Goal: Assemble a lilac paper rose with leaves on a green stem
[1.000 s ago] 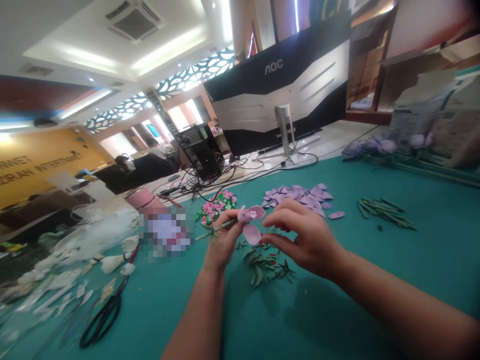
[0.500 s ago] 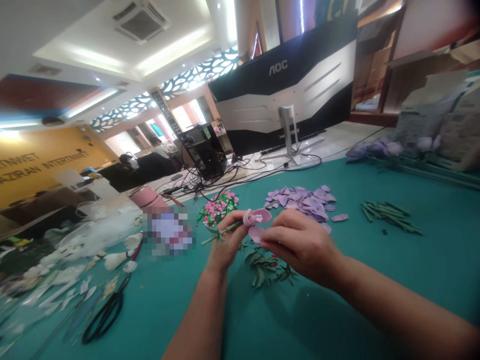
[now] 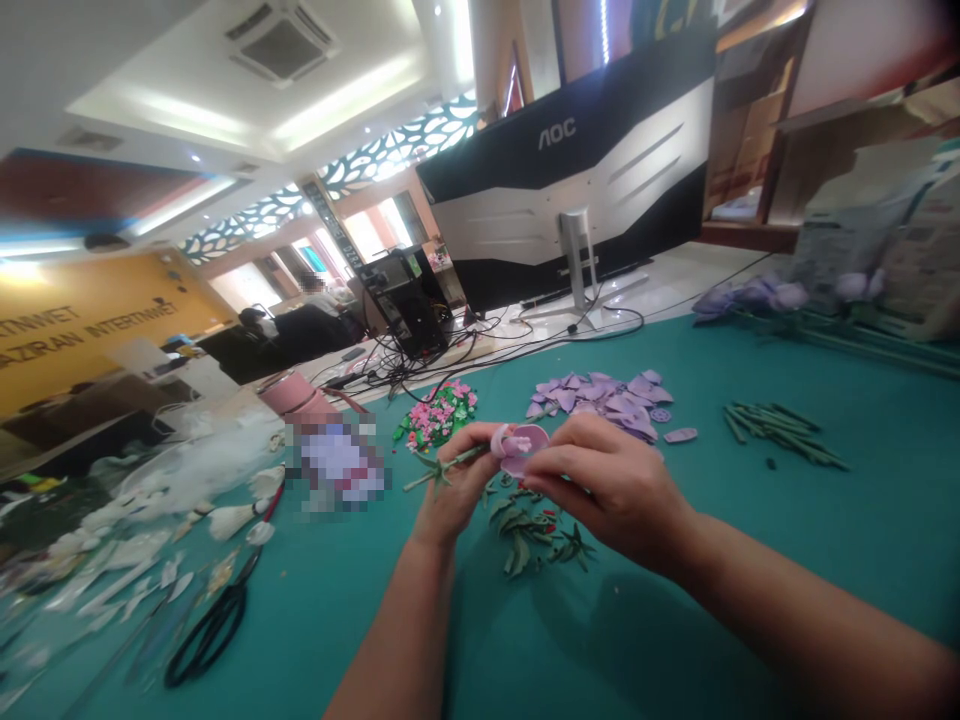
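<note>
My left hand (image 3: 454, 495) is closed around a lilac artificial flower (image 3: 517, 440), gripping it near its base. Its green stem (image 3: 448, 464) with small leaves sticks out to the left past my fingers. The flower's cup of petals faces right, with a pale centre showing inside. My right hand (image 3: 615, 480) is closed too, its thumb and fingertips pinching a lilac petal at the flower's right edge. Below the hands lie loose green leaf pieces (image 3: 517, 545), and just beyond them is a pile of lilac petals (image 3: 604, 400).
Green stem pieces (image 3: 787, 435) lie to the right. Pink and green small parts (image 3: 442, 410) sit behind my left hand. Black-handled scissors (image 3: 206, 630), white scraps and a pink bottle (image 3: 292, 400) are at left. A monitor (image 3: 570, 190) and cables stand at the back.
My right hand has moved the pinched petal slightly up and in against the flower. The petals now sit closer together as a cup. My left hand has barely moved.
</note>
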`<action>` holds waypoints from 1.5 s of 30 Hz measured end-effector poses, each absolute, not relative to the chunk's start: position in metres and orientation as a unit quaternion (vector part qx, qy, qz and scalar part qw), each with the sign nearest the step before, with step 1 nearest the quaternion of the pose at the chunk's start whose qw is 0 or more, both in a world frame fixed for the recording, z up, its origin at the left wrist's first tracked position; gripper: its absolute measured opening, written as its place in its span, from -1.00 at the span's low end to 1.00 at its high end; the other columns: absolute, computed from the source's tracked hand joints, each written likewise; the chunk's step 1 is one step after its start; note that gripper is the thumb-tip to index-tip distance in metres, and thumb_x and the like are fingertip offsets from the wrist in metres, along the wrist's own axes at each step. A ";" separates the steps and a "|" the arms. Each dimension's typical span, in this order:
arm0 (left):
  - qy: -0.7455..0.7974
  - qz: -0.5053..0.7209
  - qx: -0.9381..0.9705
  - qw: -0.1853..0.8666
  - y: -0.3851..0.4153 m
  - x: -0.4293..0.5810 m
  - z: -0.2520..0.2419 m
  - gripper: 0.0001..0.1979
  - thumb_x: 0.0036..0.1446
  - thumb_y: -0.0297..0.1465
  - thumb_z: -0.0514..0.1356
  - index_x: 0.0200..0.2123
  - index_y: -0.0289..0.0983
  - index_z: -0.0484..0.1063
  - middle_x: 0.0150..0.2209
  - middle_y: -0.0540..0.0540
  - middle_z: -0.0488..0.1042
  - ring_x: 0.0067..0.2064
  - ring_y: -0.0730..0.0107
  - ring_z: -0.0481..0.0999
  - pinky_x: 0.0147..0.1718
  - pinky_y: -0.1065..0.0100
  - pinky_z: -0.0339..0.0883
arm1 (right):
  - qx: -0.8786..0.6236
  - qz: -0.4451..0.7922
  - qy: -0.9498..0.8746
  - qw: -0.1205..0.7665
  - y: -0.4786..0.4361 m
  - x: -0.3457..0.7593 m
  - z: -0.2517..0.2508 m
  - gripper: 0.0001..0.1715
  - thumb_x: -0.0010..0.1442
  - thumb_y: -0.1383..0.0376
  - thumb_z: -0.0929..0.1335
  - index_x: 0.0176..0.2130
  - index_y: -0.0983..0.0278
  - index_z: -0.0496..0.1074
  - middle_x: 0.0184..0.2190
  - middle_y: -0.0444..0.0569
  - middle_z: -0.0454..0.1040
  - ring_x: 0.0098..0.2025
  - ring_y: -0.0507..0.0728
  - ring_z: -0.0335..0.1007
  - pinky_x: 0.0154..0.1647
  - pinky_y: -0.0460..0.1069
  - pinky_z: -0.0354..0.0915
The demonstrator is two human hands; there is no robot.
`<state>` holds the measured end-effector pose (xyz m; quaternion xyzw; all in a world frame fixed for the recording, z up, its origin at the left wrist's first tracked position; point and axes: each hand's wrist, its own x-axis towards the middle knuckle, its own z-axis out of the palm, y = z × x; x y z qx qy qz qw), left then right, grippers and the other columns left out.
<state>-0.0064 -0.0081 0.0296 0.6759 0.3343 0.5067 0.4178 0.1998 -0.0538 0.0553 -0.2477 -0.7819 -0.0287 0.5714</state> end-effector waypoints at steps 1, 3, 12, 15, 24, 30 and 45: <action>0.333 0.507 0.677 0.416 -0.008 -0.006 0.030 -0.79 0.11 -0.35 0.34 -0.15 -0.23 0.57 -0.10 -0.15 0.58 0.00 0.19 0.53 -0.02 0.27 0.42 | -0.247 -0.029 -0.781 0.573 -0.054 0.200 0.056 -0.87 0.27 0.37 0.38 -0.31 0.37 0.53 -0.43 0.00 0.42 -0.36 0.04 0.29 -0.35 -0.06 0.30; 0.331 0.505 0.680 0.417 -0.008 -0.006 0.030 -0.80 0.12 -0.36 0.33 -0.16 -0.23 0.57 -0.09 -0.15 0.58 0.00 0.19 0.53 -0.02 0.27 0.42 | -0.245 -0.030 -0.780 0.575 -0.054 0.200 0.056 -0.87 0.26 0.37 0.38 -0.32 0.37 0.53 -0.44 0.00 0.41 -0.37 0.04 0.29 -0.36 -0.07 0.30; 0.318 0.502 0.681 0.428 -0.008 -0.006 0.031 -0.81 0.11 -0.36 0.34 -0.18 -0.23 0.57 -0.10 -0.15 0.57 -0.03 0.21 0.53 -0.03 0.26 0.42 | -0.244 -0.010 -0.777 0.580 -0.053 0.200 0.055 -0.89 0.25 0.39 0.39 -0.31 0.38 0.53 -0.43 0.00 0.40 -0.35 0.04 0.30 -0.35 -0.07 0.31; 0.320 0.501 0.677 0.435 -0.008 -0.006 0.031 -0.81 0.10 -0.35 0.35 -0.18 -0.23 0.56 -0.09 -0.15 0.56 -0.02 0.20 0.53 -0.03 0.26 0.42 | -0.241 0.019 -0.771 0.589 -0.055 0.202 0.057 -0.92 0.25 0.38 0.40 -0.29 0.37 0.53 -0.41 -0.02 0.41 -0.34 0.02 0.32 -0.35 -0.08 0.31; 0.325 0.444 0.709 0.440 -0.013 -0.001 0.038 -0.84 0.13 -0.33 0.33 -0.23 -0.27 0.56 -0.23 -0.11 0.58 -0.20 0.33 0.54 -0.24 0.40 0.42 | -0.285 0.090 -0.747 0.593 -0.056 0.214 0.066 -0.81 0.31 0.35 0.35 -0.12 0.25 0.55 -0.34 -0.05 0.40 -0.27 0.04 0.35 -0.30 -0.03 0.33; 0.317 0.418 0.716 0.461 -0.014 0.001 0.040 -0.80 0.11 -0.29 0.34 -0.25 -0.29 0.55 -0.22 -0.12 0.59 -0.22 0.32 0.55 -0.28 0.41 0.42 | -0.265 0.099 -0.756 0.590 -0.054 0.213 0.063 -0.80 0.31 0.36 0.34 -0.12 0.22 0.55 -0.34 -0.07 0.35 -0.28 0.04 0.34 -0.30 -0.02 0.36; 0.323 0.428 0.703 0.468 -0.015 0.001 0.039 -0.82 0.11 -0.33 0.34 -0.23 -0.29 0.56 -0.19 -0.13 0.60 -0.18 0.28 0.57 -0.24 0.38 0.44 | -0.282 0.107 -0.753 0.585 -0.055 0.214 0.065 -0.83 0.31 0.36 0.33 -0.15 0.20 0.53 -0.33 -0.06 0.39 -0.26 0.05 0.37 -0.27 -0.01 0.36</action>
